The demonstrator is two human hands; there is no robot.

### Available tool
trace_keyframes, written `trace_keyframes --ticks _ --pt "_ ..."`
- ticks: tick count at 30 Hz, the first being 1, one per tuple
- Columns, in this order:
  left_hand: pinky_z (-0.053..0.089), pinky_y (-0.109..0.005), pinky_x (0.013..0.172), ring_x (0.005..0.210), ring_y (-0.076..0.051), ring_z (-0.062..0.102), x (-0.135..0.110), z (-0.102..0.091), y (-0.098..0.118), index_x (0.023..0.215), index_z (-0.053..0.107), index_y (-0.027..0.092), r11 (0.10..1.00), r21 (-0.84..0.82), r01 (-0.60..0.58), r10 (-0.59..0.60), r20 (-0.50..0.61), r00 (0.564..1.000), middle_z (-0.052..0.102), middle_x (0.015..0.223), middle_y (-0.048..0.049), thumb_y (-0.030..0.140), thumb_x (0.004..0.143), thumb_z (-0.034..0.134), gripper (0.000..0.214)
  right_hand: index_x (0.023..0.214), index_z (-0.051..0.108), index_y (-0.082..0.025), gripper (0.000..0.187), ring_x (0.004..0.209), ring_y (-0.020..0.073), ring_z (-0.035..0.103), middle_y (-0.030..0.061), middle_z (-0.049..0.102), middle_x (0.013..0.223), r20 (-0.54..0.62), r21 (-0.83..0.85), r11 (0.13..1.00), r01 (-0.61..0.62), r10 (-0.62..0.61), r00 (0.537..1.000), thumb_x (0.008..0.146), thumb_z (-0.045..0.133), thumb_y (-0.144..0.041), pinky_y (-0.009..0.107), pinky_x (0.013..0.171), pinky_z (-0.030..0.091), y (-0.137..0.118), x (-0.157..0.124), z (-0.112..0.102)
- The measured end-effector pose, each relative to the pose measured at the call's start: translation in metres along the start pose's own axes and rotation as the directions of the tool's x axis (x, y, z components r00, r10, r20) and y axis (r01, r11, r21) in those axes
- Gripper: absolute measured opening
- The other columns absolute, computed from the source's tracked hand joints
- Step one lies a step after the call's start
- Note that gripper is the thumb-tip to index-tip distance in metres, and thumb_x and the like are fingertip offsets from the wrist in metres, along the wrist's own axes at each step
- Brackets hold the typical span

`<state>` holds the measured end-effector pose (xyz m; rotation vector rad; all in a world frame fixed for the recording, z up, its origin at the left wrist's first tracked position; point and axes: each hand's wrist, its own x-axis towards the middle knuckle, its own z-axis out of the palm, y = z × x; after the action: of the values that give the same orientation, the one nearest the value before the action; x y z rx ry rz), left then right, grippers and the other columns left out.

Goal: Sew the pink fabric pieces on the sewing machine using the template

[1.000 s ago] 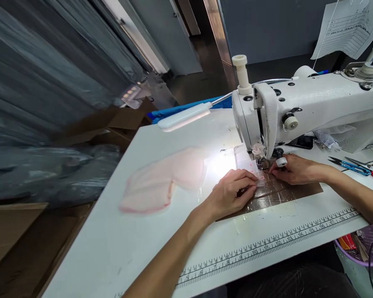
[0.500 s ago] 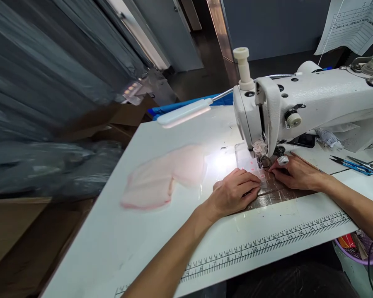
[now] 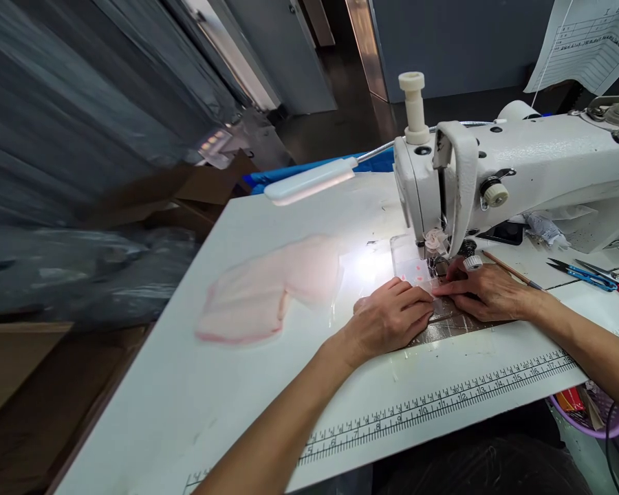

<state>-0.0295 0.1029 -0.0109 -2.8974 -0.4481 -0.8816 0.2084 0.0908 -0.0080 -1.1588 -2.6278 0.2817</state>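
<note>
A small white piece of fabric with pink dots lies under the presser foot of a white sewing machine. My left hand rests on the work surface at the fabric's near edge, palm down, fingers side by side and thumb apart. Right beside the presser foot is my right hand, its thumb and forefinger closed at the fabric's right edge; their tips are partly hidden. Both hands lie over a shiny metal plate.
Sheer pink fabric is spread on the white table at left. A lamp lights the needle area. To the right lie a thin pointed stick and blue-handled snips. A purple basket stands below the edge.
My right hand has shifted left, its fingertips now closer to my left hand at the fabric's edge. My left hand has stayed nearly in place. The whole view has shifted slightly.
</note>
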Motion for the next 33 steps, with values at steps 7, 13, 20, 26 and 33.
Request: trace_keyframes --ticks 7,13,20,26,33 --pt "0.047 -0.033 0.060 0.062 -0.015 0.057 0.007 -0.011 -0.003 0.086 0.069 0.017 0.995 -0.100 0.008 0.008 0.158 0.987 0.071 0.081 -0.0032 0.021 0.087 0.049 0.021 0.119 0.071 -0.028 0.033 0.072 0.0137 0.053 0.0074 0.065 0.111 -0.028 -0.019 1.000 0.022 -0.023 0.999 0.096 0.048 -0.028 0.026 0.058 0.037 -0.006 -0.002 -0.001" --pt "0.047 -0.033 0.063 0.066 -0.016 0.057 0.004 -0.011 -0.003 0.090 0.069 0.017 0.989 -0.125 0.075 -0.055 0.153 0.987 0.072 0.089 -0.0049 0.023 0.084 0.050 0.021 0.120 0.069 -0.026 0.033 0.067 0.0131 0.050 0.0094 0.063 0.111 -0.005 -0.092 0.995 -0.037 0.036 0.999 0.096 0.045 -0.027 0.025 0.053 0.031 -0.012 0.001 -0.001" --pt "0.050 -0.037 0.069 0.072 -0.019 0.060 0.000 -0.007 0.000 0.095 0.066 0.014 0.995 -0.041 0.092 -0.083 0.186 0.979 0.070 0.091 -0.0086 0.024 0.085 0.050 0.021 0.127 0.064 -0.025 0.038 0.064 0.0130 0.047 0.0124 0.062 0.109 -0.015 -0.146 0.988 -0.044 0.042 0.999 0.098 0.040 -0.028 0.025 0.051 0.029 -0.013 0.001 0.001" --pt "0.054 -0.040 0.076 0.089 -0.024 0.064 -0.002 -0.004 -0.001 0.110 0.062 0.014 0.990 -0.062 0.126 -0.114 0.171 0.979 0.067 0.109 -0.0136 0.025 0.085 0.051 0.029 0.126 0.065 -0.024 0.036 0.063 0.0128 0.047 0.0123 0.062 0.103 0.007 -0.166 0.985 -0.041 0.043 0.999 0.097 0.044 -0.029 0.025 0.054 0.034 -0.014 -0.001 0.000" --pt "0.051 -0.043 0.080 0.087 -0.024 0.064 0.001 -0.007 -0.004 0.111 0.064 0.014 0.985 -0.050 0.165 -0.154 0.174 0.973 0.070 0.110 -0.0115 0.025 0.083 0.052 0.033 0.123 0.068 -0.024 0.035 0.068 0.0148 0.053 0.0131 0.062 0.106 0.015 -0.146 0.988 -0.050 0.053 0.998 0.097 0.044 -0.027 0.026 0.056 0.038 -0.015 -0.001 0.000"
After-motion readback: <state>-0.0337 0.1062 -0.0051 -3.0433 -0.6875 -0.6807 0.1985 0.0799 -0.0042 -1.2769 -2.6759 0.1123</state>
